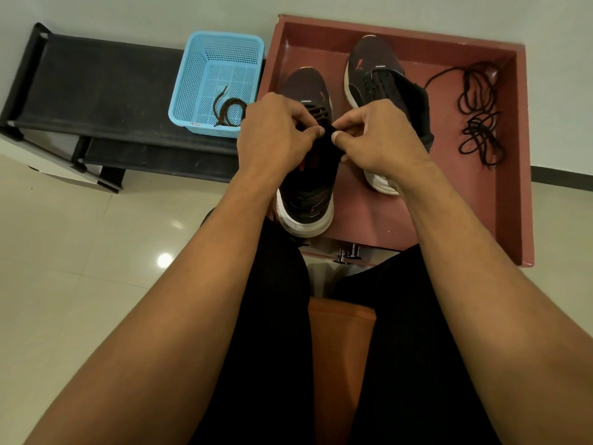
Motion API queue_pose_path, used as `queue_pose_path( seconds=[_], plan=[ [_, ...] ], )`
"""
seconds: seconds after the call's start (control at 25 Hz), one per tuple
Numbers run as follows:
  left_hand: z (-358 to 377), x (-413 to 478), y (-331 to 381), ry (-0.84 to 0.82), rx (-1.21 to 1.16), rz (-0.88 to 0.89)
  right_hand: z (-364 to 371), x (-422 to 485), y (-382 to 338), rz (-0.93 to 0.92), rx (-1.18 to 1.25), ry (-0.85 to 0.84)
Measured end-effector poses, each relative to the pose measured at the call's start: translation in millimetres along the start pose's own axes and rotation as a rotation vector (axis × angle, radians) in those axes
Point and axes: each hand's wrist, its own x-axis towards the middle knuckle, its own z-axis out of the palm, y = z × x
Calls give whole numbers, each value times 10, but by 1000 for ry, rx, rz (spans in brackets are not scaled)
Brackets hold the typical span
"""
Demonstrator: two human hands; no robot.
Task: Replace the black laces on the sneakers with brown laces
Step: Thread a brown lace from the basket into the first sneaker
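Inside the reddish wooden tray (369, 216), my left hand (272, 133) and right hand (382, 136) each pinched the nearer dark mesh sneaker (308, 191) at its tongue, lace or fabric unclear.

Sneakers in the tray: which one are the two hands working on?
The left sneaker, nearer the person: the left hand and the right hand both pinch at its lacing. The right sneaker lies farther back, beside the loose black laces.
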Motion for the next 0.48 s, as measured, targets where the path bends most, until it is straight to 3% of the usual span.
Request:
queue_pose_path(
  seconds=[0.48],
  plan=[
    [41,-23,3,-31,14,-65,32,12,9,6,35,4]
  ],
)
